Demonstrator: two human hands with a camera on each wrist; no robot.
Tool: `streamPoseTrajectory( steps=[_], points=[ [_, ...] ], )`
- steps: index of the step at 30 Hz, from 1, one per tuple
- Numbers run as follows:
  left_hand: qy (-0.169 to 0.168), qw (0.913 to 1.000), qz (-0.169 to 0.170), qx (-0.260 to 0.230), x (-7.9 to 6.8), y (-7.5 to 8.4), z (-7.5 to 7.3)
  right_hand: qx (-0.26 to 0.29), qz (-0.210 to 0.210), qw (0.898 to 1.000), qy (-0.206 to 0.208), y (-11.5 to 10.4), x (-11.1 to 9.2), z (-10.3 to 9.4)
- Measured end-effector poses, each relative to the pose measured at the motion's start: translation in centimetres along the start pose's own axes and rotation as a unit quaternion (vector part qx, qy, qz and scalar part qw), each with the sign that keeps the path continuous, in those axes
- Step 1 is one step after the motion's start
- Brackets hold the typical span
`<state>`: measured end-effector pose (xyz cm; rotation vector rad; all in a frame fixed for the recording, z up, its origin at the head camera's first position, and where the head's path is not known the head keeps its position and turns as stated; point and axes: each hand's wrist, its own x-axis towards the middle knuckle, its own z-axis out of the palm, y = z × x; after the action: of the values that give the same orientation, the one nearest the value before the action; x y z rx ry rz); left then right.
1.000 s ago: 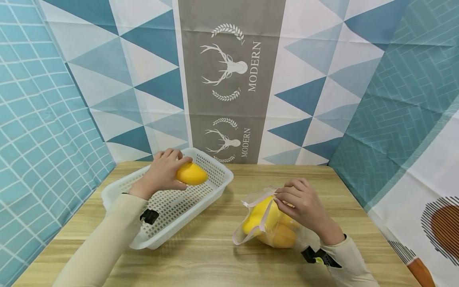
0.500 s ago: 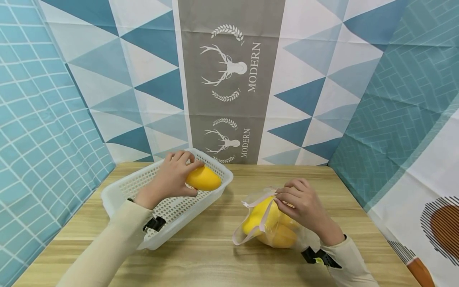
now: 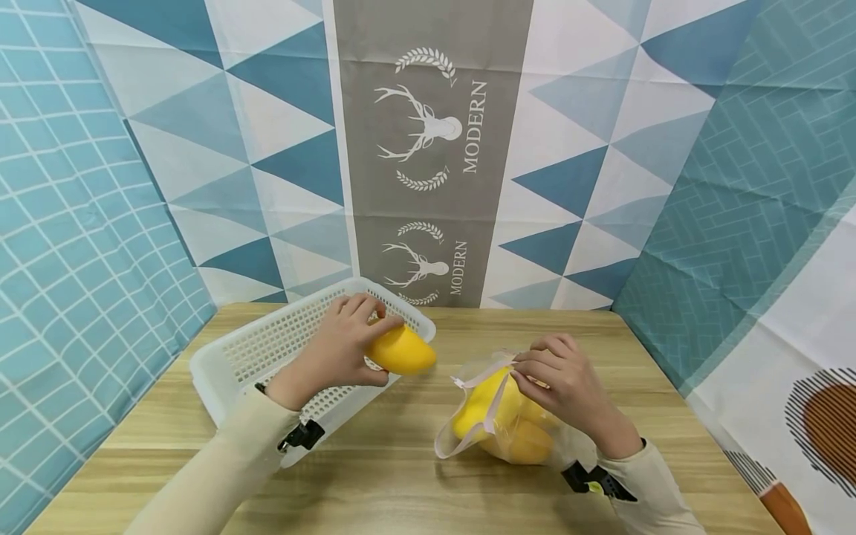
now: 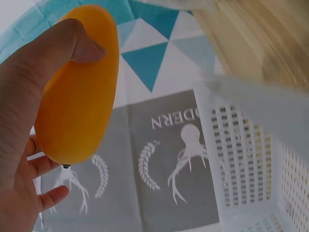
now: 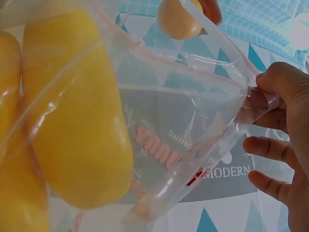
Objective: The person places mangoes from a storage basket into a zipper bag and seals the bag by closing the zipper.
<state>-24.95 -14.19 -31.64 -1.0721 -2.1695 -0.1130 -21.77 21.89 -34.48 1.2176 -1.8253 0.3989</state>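
Note:
A yellow mango with a small green stem end is gripped by my left hand, held in the air over the right edge of the white basket. In the left wrist view the thumb lies across the mango. My right hand pinches the rim of a clear zip bag with pink edging. The bag lies on the table with its mouth spread toward the left. Several yellow mangoes fill it, seen through the plastic in the right wrist view.
The perforated basket stands at the left of the wooden table; no fruit shows in its visible part. A patterned cloth hangs behind the table, with a blue tiled cloth on the left side.
My left hand has carried the mango to the right and slightly nearer, from over the basket's inside to its right edge. The right hand and the bag have stayed in place.

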Motion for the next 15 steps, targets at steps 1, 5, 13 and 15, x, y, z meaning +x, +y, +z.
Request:
streamPoseTrajectory(
  steps=[1,5,13,15],
  points=[
    [0.002,1.0000,0.005,0.000,0.1,0.2,0.0,0.000,0.000,1.000,0.000,0.0,0.0,0.0],
    [0.012,0.9997,0.021,-0.001,0.4,1.0,0.4,0.001,-0.001,1.000,0.003,0.0,0.1,0.0],
    [0.017,0.9992,0.034,-0.008,0.4,2.3,1.4,0.001,-0.001,1.000,0.003,0.0,0.1,0.0],
    [0.019,0.9991,0.037,-0.008,0.4,2.7,1.6,0.001,0.000,1.000,0.001,0.0,0.0,0.0]
  ],
)
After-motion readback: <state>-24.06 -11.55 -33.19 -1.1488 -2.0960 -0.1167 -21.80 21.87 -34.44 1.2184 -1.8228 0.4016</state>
